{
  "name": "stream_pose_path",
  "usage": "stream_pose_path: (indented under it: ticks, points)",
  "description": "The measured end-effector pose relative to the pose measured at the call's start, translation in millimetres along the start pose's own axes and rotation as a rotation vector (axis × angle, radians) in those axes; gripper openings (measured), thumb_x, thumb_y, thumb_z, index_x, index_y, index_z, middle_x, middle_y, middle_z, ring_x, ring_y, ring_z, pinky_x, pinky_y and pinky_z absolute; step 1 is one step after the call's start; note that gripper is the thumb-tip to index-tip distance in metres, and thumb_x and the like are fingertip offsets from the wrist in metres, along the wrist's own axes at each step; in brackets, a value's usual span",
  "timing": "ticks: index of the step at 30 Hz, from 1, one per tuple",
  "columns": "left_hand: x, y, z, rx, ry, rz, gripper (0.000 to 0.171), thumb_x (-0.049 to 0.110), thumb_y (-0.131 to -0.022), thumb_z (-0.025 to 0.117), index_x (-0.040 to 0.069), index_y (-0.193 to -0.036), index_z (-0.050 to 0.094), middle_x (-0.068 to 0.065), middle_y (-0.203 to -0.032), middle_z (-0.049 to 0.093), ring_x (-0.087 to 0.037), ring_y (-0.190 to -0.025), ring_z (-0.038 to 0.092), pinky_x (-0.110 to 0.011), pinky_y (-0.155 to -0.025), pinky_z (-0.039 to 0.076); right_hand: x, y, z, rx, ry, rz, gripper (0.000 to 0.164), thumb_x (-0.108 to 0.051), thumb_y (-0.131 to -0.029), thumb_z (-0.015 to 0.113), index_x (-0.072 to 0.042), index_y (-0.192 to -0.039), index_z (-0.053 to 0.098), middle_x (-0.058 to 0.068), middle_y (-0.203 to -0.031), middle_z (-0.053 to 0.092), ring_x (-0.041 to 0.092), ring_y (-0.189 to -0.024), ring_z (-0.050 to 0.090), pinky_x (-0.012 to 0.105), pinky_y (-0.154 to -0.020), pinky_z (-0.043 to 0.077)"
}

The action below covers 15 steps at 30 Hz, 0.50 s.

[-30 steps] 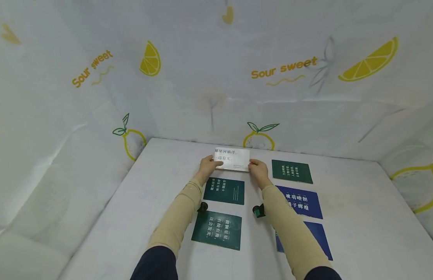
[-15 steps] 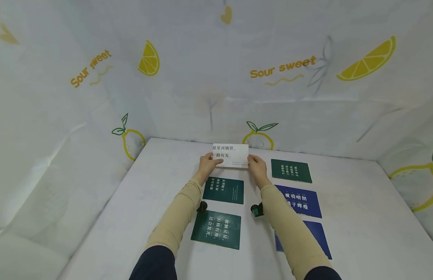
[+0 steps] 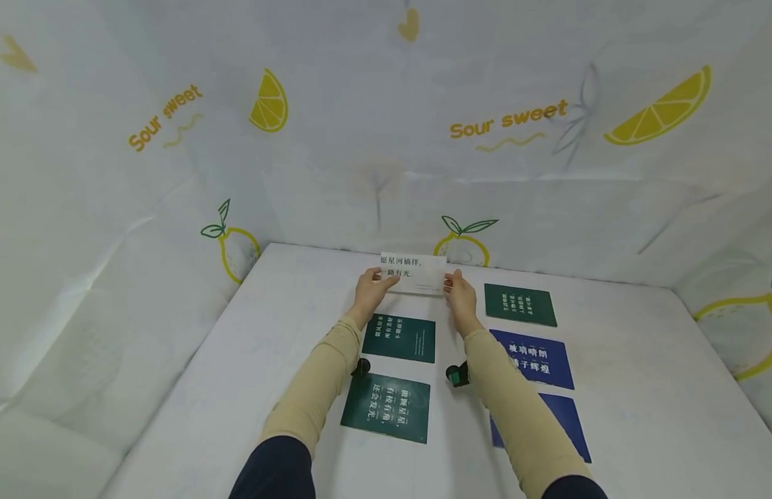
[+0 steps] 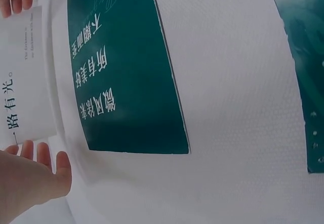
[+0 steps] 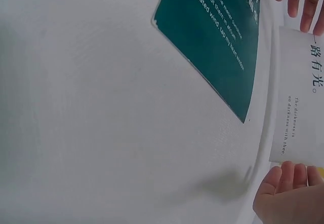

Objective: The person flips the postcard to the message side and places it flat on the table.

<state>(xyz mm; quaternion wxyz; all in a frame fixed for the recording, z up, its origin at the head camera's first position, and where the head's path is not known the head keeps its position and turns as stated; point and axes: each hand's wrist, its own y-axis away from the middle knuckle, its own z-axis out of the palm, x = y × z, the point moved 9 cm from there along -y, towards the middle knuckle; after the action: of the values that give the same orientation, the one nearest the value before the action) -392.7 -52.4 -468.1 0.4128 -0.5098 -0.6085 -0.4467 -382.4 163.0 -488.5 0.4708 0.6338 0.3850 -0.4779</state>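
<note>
A white card [image 3: 417, 276] with dark printed characters is at the far end of the white table, its top edge overlapping the line where table meets wall. Whether it leans there or is supported by the hands, I cannot tell. Beside its left edge is my left hand [image 3: 368, 294], thumb extended near the lower corner. In the left wrist view the fingertips [image 4: 28, 148] reach the card's edge. My right hand [image 3: 462, 301] stands by the right edge with fairly straight fingers. The right wrist view has those fingertips [image 5: 287, 169] close to the card's short edge.
Two green cards, one upper [image 3: 399, 338] and one lower [image 3: 386, 409], lie between the arms. To the right lie another green card [image 3: 520, 305] and two blue cards, one upper [image 3: 536, 358] and one lower [image 3: 569, 424], partly under the right sleeve. A lemon-patterned wall sheet [image 3: 336, 152] rises behind.
Both hands and the white card have shifted slightly up and away, closer to the wall. The right hand's fingers have loosened at the card's edge. The other cards stay put.
</note>
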Motion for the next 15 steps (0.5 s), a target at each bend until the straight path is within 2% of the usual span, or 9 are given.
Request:
stream_pose_path:
  ticks: [5, 11, 15]
  points:
    - [-1.1, 1.5, 0.3, -0.001, 0.008, 0.018, 0.064, 0.039, -0.086, 0.063, 0.005, -0.136, 0.042, -0.016, -0.138, 0.045, -0.031, -0.127, 0.042, -0.045, -0.104, 0.038, 1.2, 2.4, -0.7, -0.003, -0.006, -0.008, 0.073, -0.06, -0.095, 0.022, -0.004, -0.134, 0.047, 0.014, -0.138, 0.048, 0.027, -0.127, 0.047, 0.038, -0.107, 0.038]
    - [0.2, 0.7, -3.5, 0.036, 0.005, 0.036, 0.061, 0.043, -0.086, 0.063, 0.006, -0.131, 0.047, -0.014, -0.138, 0.048, -0.03, -0.129, 0.043, -0.044, -0.103, 0.04, 3.2, 1.1, 0.9, -0.035, 0.006, 0.0, 0.071, -0.058, -0.096, 0.019, -0.005, -0.136, 0.046, 0.011, -0.144, 0.043, 0.025, -0.134, 0.041, 0.038, -0.112, 0.031]
    - [1.7, 0.7, -6.4, 0.061, 0.014, 0.046, 0.057, 0.044, -0.085, 0.063, 0.005, -0.126, 0.051, -0.015, -0.134, 0.051, -0.029, -0.125, 0.047, -0.043, -0.1, 0.043, 2.8, 1.6, 0.1, -0.027, 0.006, 0.008, 0.065, -0.054, -0.097, 0.026, -0.005, -0.135, 0.047, 0.009, -0.144, 0.044, 0.024, -0.134, 0.041, 0.038, -0.112, 0.031]
